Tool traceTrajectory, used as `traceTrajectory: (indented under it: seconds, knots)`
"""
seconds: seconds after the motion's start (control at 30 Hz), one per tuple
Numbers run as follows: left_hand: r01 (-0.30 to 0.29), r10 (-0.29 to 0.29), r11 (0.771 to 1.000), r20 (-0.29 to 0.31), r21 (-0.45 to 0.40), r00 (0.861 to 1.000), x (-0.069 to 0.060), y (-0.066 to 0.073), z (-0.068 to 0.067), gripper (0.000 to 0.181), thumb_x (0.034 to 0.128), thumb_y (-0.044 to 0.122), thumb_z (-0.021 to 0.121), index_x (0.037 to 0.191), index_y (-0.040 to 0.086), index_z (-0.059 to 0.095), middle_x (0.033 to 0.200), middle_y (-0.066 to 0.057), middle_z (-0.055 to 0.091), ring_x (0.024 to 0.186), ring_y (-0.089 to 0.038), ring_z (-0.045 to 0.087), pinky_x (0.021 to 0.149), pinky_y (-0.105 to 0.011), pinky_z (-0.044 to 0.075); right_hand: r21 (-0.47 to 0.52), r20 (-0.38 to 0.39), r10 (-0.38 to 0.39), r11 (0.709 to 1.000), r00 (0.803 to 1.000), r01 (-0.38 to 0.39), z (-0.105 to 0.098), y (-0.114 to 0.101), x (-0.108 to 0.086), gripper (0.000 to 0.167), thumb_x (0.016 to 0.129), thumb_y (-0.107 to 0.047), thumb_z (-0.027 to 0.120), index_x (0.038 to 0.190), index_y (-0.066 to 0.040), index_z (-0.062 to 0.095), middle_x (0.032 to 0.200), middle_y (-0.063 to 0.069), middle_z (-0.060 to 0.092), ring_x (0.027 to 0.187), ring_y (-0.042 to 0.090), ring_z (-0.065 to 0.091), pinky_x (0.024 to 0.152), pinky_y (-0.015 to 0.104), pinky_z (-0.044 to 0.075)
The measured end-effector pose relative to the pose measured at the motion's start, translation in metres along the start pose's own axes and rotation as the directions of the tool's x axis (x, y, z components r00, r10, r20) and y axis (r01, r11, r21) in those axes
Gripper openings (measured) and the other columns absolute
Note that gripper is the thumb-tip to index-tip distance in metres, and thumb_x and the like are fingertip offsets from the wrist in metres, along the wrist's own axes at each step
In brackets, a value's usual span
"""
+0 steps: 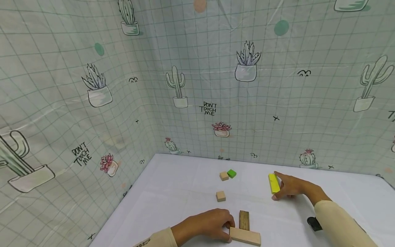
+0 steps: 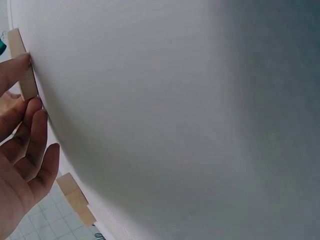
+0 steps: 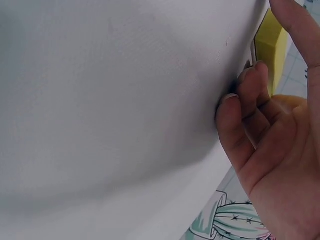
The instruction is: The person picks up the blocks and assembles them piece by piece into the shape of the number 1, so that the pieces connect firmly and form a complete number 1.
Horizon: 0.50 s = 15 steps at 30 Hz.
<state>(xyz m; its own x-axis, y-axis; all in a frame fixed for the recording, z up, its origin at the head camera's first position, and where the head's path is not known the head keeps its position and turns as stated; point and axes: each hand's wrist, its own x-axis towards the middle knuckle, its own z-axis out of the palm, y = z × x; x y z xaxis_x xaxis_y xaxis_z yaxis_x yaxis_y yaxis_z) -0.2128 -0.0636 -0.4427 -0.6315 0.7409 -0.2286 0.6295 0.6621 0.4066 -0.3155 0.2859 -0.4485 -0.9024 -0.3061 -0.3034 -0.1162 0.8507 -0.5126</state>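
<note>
Near the table's front, my left hand [image 1: 213, 223] pinches the left end of a long pale wooden block [image 1: 245, 236]. The left wrist view shows its thumb on one side of that wooden block [image 2: 22, 75], with fingertips at the lower end. A darker brown wooden block [image 1: 244, 220] meets the pale one's far side, forming a T. Further back on the right, my right hand [image 1: 290, 187] grips a yellow block [image 1: 273, 183] by its two ends, thumb at the near end. Part of that yellow block [image 3: 270, 45] shows between thumb and fingers in the right wrist view.
Towards the back lie a small pale wooden cube [image 1: 224, 176] and a green cube [image 1: 231, 173], side by side. Another pale cube [image 1: 220, 196] lies nearer the left hand. A black object [image 1: 314, 223] sits beside the right sleeve. A cactus-print cloth [image 1: 197, 85] hangs behind the white table [image 1: 179, 192].
</note>
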Motion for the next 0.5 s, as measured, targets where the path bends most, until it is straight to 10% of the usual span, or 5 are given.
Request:
traceTrajectory:
  seconds: [0.5]
  knots:
    - [-0.002, 0.002, 1.000, -0.001, 0.001, 1.000, -0.0016, 0.0006, -0.0003, 0.030, 0.0857, 0.026, 0.082, 0.111, 0.013, 0.072, 0.090, 0.015, 0.062, 0.080, 0.008, 0.053, 0.076, -0.013, 0.048, 0.019, 0.037, 0.003, 1.000, 0.999, -0.004, -0.0033, 0.0049, 0.0018, 0.108, 0.079, -0.027, 0.084, 0.154, 0.010, 0.015, 0.084, 0.007, 0.055, 0.067, 0.019, 0.051, 0.063, 0.033, 0.044]
